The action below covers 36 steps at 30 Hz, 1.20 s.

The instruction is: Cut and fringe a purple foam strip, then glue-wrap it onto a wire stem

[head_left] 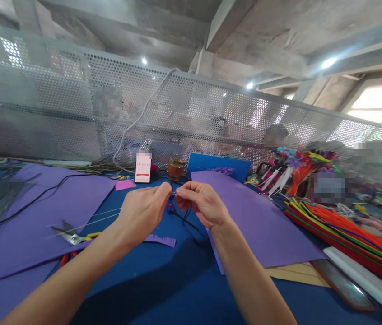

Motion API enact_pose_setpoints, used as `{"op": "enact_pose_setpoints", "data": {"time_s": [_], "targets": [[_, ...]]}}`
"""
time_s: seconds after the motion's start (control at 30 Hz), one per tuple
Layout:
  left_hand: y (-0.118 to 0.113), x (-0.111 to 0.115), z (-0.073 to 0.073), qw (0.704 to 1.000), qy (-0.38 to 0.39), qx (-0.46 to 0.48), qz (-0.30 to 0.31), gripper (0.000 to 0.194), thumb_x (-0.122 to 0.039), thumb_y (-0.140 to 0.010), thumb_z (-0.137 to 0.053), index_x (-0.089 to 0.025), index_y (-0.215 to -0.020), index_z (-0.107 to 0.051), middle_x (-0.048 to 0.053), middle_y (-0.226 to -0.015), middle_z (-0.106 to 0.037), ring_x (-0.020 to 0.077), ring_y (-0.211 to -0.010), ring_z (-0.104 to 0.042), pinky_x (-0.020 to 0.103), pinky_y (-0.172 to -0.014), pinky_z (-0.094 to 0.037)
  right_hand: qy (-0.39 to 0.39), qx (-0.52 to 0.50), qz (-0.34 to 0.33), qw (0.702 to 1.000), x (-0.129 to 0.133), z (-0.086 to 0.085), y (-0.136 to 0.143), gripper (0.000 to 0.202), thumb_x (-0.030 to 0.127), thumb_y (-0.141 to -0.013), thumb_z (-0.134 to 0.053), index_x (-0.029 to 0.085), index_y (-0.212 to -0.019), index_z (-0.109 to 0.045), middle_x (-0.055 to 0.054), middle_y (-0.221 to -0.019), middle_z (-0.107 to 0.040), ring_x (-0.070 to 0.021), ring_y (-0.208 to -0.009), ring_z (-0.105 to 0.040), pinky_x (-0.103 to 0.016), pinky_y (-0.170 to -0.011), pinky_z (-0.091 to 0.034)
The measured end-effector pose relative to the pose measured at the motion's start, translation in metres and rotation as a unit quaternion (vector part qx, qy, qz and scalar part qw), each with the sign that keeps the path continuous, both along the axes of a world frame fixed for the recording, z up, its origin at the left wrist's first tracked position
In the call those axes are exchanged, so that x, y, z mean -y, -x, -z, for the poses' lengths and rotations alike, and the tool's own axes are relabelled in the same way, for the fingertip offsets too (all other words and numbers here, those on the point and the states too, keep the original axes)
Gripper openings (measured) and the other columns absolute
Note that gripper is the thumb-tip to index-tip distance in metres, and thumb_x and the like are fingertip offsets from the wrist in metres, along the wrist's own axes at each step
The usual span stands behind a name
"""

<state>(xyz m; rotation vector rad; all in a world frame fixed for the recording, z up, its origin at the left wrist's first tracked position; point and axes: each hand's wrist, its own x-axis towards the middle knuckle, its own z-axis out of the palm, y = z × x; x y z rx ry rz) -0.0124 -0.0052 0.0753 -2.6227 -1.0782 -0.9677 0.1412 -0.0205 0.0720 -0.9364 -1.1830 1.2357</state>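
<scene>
Your forearms [89,257] reach mid-frame, where left hand [146,206] and right hand [206,204], fingertips close together, pinch thin pale strands [104,219].

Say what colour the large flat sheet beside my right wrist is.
The large flat sheet is purple, clearest in the head view.

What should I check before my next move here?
1. Left grip closed: ok, thumb and finger look pinched together.
2. Right grip secure: cannot tell, anything between its fingertips is too small to make out.
3. Thin pale strands clear of the yellow-handled scissors: cannot tell, they cross in this view.
4. Scissors shut: not ok, the blades look parted.
5. Purple fringed strip fully visible: not ok, the left forearm hides part.
6. Phone upright: ok.
</scene>
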Motion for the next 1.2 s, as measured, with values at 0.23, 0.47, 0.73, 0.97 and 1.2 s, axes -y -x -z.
{"op": "enact_pose_setpoints", "data": {"time_s": [0.23,0.47,0.73,0.97,1.2], "targets": [[0.003,-0.014,-0.001,0.996,0.035,0.040,0.068,0.015,-0.019,-0.082,-0.038,-0.017,-0.073,-0.051,0.003,-0.074,-0.055,0.0128,-0.065,-0.050,0.023,-0.059,-0.035,-0.097,0.073,0.061,0.991,-0.001,0.004,0.003,0.020,0.032,-0.062,-0.069,0.015,-0.060,-0.057,0.002,-0.052,-0.058,-0.0091,-0.049,-0.054,-0.021,-0.045,-0.043],[0.004,-0.002,-0.009,0.996,0.026,0.020,0.083,0.013,-0.016,-0.080,-0.040,-0.017,-0.071,-0.050,0.002,-0.070,-0.053,0.0121,-0.062,-0.048,0.023,-0.056,-0.035,-0.146,0.148,0.037,0.977,0.009,-0.004,-0.003,0.019,0.031,-0.066,-0.066,0.016,-0.061,-0.056,0.001,-0.056,-0.057,-0.0094,-0.050,-0.054,-0.023,-0.047,-0.044],[0.005,0.000,-0.009,0.995,0.034,0.017,0.088,0.013,-0.020,-0.080,-0.042,-0.017,-0.075,-0.054,0.002,-0.071,-0.055,0.0107,-0.060,-0.048,0.023,-0.054,-0.034,-0.154,0.168,0.027,0.973,0.010,-0.002,-0.004,0.020,0.034,-0.068,-0.065,0.016,-0.063,-0.057,0.001,-0.057,-0.057,-0.0081,-0.049,-0.051,-0.023,-0.047,-0.043],[0.003,-0.003,-0.006,0.998,-0.002,0.013,0.068,0.016,-0.021,-0.081,-0.041,-0.018,-0.073,-0.055,0.001,-0.070,-0.056,0.0101,-0.056,-0.047,0.023,-0.051,-0.032,-0.116,0.129,0.041,0.984,0.009,-0.002,0.002,0.017,0.030,-0.064,-0.066,0.016,-0.060,-0.056,0.002,-0.053,-0.057,-0.0082,-0.048,-0.051,-0.022,-0.046,-0.042],[-0.001,-0.011,0.002,0.994,-0.090,-0.058,0.017,0.025,-0.020,-0.083,-0.034,-0.018,-0.068,-0.054,0.004,-0.069,-0.056,0.0130,-0.059,-0.048,0.025,-0.051,-0.030,0.024,-0.037,0.031,0.999,-0.006,0.012,0.011,0.017,0.026,-0.059,-0.067,0.014,-0.055,-0.054,0.002,-0.050,-0.057,-0.0067,-0.044,-0.050,-0.019,-0.042,-0.039]]}}
